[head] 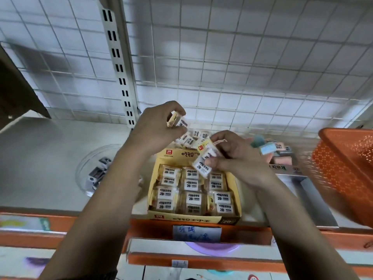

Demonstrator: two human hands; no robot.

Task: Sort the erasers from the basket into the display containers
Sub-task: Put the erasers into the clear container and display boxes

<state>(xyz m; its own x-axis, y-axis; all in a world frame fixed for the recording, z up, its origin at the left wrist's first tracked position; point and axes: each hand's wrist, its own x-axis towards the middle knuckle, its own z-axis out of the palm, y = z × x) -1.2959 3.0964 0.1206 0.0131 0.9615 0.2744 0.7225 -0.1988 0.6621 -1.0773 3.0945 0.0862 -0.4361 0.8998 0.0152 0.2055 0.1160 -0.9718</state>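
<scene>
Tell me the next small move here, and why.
Probably lower the right hand and set its 2B eraser into the yellow display box just beneath it. Its label seems to match the packed erasers there. The left hand pinches a second eraser, so one should be placed before picking more.

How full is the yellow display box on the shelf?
Nearly full. Wrapped 2B erasers fill the yellow display box in three packed columns; the right hand hides its far right corner.
</scene>
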